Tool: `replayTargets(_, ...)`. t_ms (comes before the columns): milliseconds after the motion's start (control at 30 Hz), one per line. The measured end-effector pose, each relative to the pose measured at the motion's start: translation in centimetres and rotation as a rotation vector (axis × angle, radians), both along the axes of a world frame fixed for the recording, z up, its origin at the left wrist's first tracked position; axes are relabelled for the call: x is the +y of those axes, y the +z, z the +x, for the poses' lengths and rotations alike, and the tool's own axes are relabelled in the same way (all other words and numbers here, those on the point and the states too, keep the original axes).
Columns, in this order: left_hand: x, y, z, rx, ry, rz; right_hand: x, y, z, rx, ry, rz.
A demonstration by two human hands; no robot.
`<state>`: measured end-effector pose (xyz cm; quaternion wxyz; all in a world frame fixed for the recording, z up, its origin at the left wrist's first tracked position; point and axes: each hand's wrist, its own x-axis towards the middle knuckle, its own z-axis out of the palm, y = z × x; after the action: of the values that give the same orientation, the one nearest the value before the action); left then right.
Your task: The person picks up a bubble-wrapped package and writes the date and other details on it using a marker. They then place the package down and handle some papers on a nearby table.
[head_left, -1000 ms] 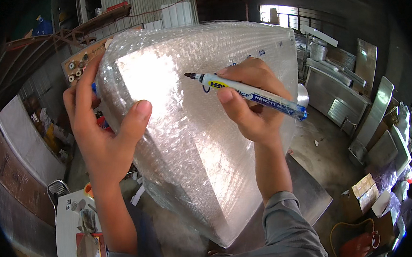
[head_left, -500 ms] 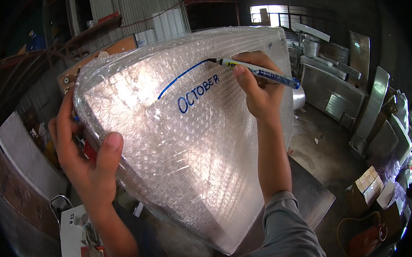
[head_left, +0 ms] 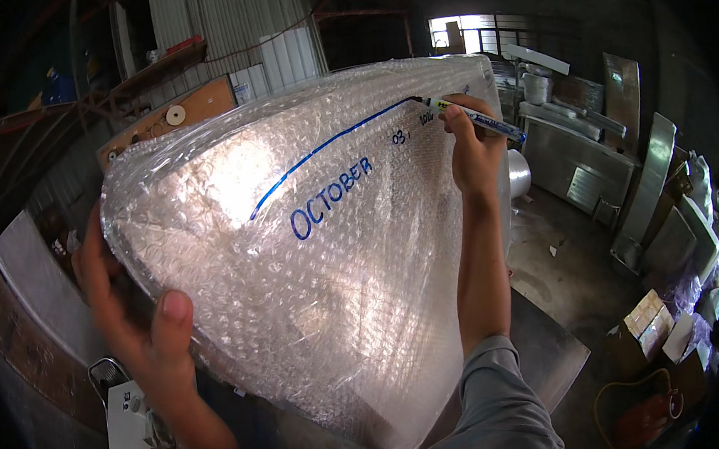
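Daylight comes in through the window at the back, blown out white, while the rest of the shed sits dim and brownish. The bubble wrap catches that light hard: a hot glare patch near its upper left, softer sparkle lower down. The left hand is smeared with motion blur; the right hand stays sharp. Straight edges bow toward the rim, and the corners fall off to black.

Right hand raised in a pinching grip; left hand clasping, thumb up.
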<state>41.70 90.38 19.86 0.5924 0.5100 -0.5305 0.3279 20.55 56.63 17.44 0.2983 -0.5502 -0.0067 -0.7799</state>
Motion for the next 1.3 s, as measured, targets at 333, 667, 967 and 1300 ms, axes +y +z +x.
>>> replayTargets(333, -0.1, -0.6, 0.2, -0.014, 0.041, -0.025, -5.4, -1.0, -1.0, -0.070, 0.103, 0.049)
replayTargets(667, -0.2, -0.5, -0.2, 0.002, 0.033, -0.036, -5.3, -6.1, -2.4, -0.023, 0.179, 0.092)
replayTargets(967, -0.2, -0.2, -0.5, 0.000, -0.009, -0.069, 5.2, -4.5, -0.8, -0.222, 0.240, -0.130)
replayTargets(1300, -0.4, 0.0, -0.9, 0.050, -0.061, -0.042, 14.7, 0.1, 3.7, 0.083, 0.049, -0.662)
